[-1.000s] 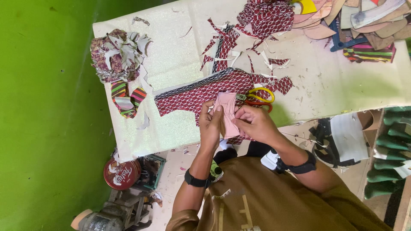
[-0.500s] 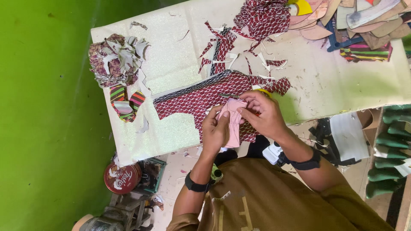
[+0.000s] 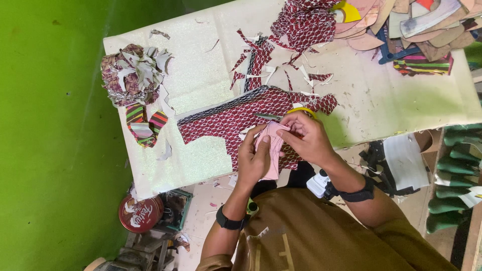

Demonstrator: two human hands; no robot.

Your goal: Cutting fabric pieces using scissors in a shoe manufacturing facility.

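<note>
1. Starting at the far left, we see the scrap pile [image 3: 133, 75] of crumpled patterned offcuts on the white table [image 3: 201, 85], w/ striped offcuts [image 3: 145, 125] just below it; both sit in the same spots as 1 s ago.
2. Below the table edge a round red tin [image 3: 141, 214] rests on the floor clutter, unchanged.
3. Mid-table, the red patterned fabric sheet [image 3: 231, 118] lies flat under our hands, same place as before.
4. Our left hand [image 3: 254, 159] grips the pink pattern piece [image 3: 272, 150], thumb on top, fingers curled beneath. Vs. 0.5 s ago the hand sits a bit lower & nearer the table edge.
5. The pink piece is held just over the fabric's lower edge, between both hands; it now hangs longer toward our body than before.
6. Our right hand [image 3: 307, 138] pinches the piece's top edge, fingers closed on it. Yellow-handled scissors [image 3: 293, 111] lie just behind it, mostly hidden.
7. Far right, stacked templates [image 3: 396, 25] & striped fabric [image 3: 422, 64]: no change.
</note>
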